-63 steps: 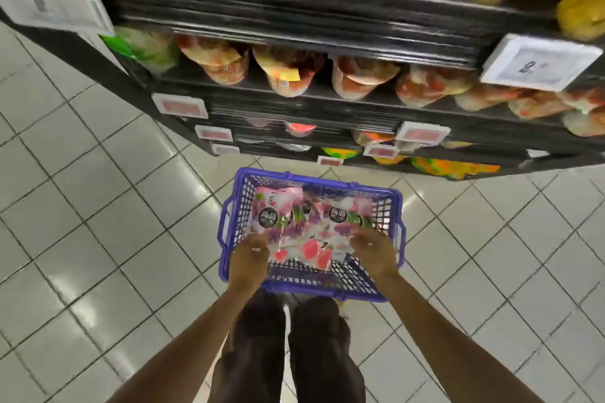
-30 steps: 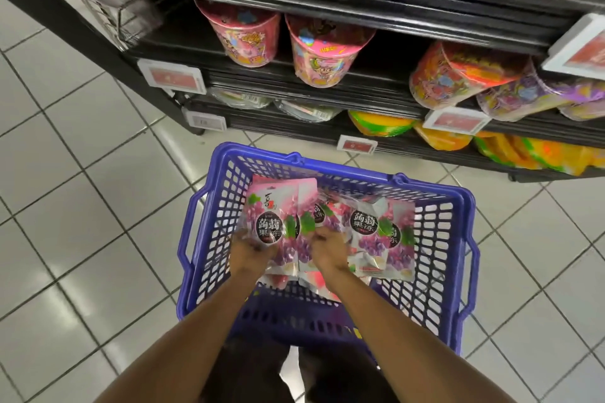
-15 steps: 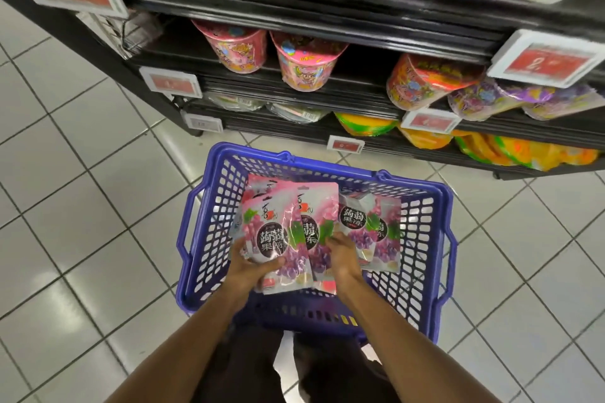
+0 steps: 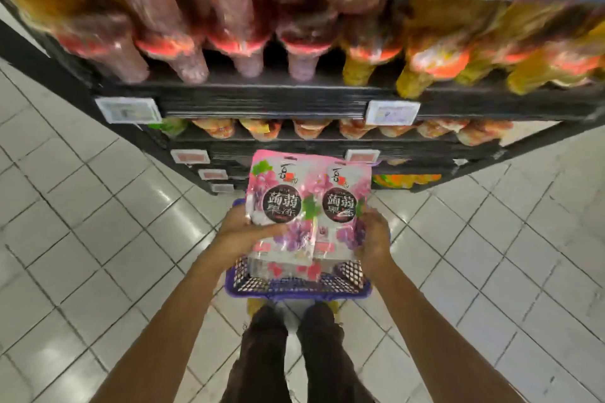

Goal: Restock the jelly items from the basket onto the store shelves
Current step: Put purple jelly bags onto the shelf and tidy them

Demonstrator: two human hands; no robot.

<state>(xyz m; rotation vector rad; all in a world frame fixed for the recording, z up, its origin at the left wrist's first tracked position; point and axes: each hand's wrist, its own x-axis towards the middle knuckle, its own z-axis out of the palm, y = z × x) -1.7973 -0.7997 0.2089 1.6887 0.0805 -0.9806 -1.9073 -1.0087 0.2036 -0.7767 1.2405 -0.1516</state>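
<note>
Stood facing black store shelves [image 4: 262, 98] on a white tiled floor [image 4: 98, 239], dark trouser legs [image 4: 294, 353] in view below. Held up two pink jelly pouches side by side, above a purple basket [image 4: 294, 289] and in front of the lowest shelf edges. Gripped the left pouch [image 4: 278, 203] near its lower left corner with the left hand [image 4: 242, 232], thumb laid across the front and fingers behind. Clasped the right pouch [image 4: 340, 203] at its lower right edge with the right hand [image 4: 373, 239], fingers curled round it. Had both pouches upright and facing the camera, inner edges touching or overlapping, each showing grape artwork and a dark round label with white characters. Had more pouches [image 4: 288, 270], pink and white, lying in the basket just beneath the raised pair, partly seen through its mesh wall. Had the basket low, just ahead of the feet.

Faced a row of blurred bagged goods on the upper shelf, pinkish-red bags [image 4: 183, 42] at left and yellow bags [image 4: 458, 56] at right, with smaller orange-red packets [image 4: 314, 127] on the shelf below. Faced white price tags [image 4: 128, 109] on the shelf edges, print too blurred to read.
</note>
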